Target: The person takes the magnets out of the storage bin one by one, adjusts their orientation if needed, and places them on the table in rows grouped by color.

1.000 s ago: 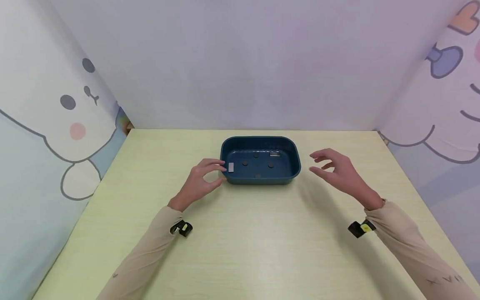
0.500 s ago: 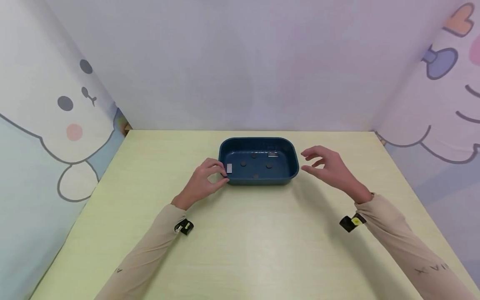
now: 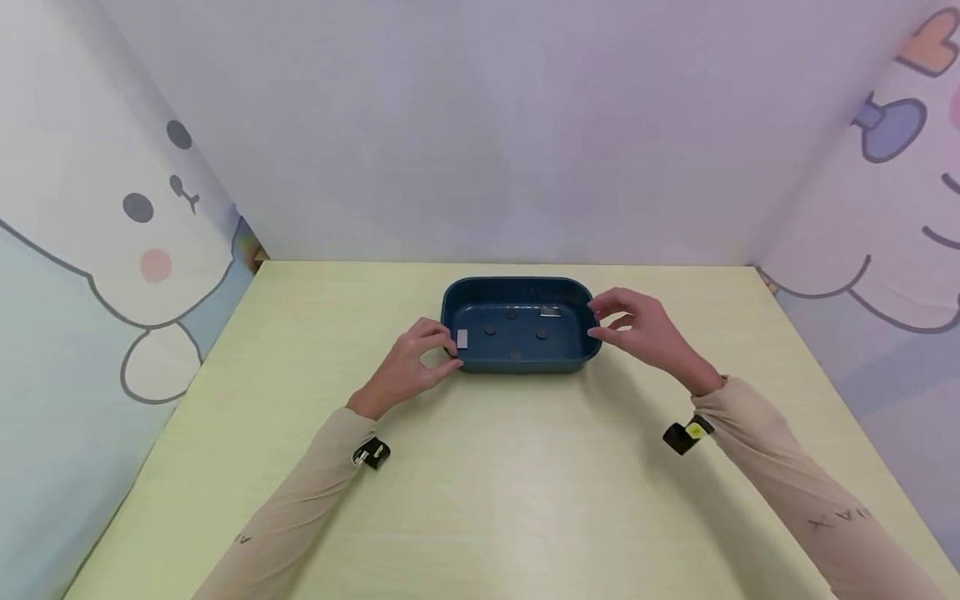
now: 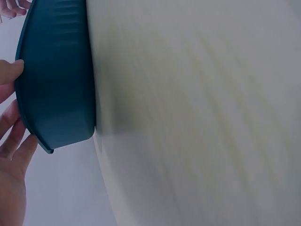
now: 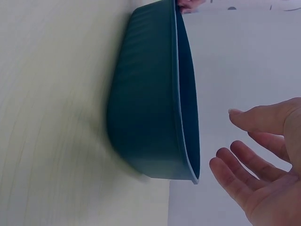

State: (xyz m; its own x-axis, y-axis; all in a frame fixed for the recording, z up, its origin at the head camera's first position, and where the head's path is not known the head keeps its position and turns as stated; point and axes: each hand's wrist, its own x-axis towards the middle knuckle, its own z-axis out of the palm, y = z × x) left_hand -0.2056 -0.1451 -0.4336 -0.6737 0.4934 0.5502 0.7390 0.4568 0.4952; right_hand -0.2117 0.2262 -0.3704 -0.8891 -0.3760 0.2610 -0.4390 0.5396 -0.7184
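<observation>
A dark blue rectangular plastic tub (image 3: 517, 367) with rounded corners stands upright at the far middle of the table. Inside it lie a small white rectangle (image 3: 462, 338), a shiny flat rectangle (image 3: 550, 312) and several small dark discs (image 3: 542, 334). My left hand (image 3: 406, 368) pinches the tub's near left corner. In the left wrist view its thumb and fingertips meet the rim of the tub (image 4: 59, 80). At the other end, my right hand (image 3: 647, 332) has its fingers loosely bent. The right wrist view shows a gap between that hand (image 5: 270, 169) and the tub's rim (image 5: 176, 94).
The pale wooden table (image 3: 480, 475) reaches back to a plain whitish wall (image 3: 480, 133). Cartoon-printed panels (image 3: 97, 275) rise along both sides. A small black device (image 3: 372, 452) is strapped at each wrist.
My right hand has moved left, up to the tub's right end. The left hand has closed its thumb and fingers on the near left corner. The tub stays in place.
</observation>
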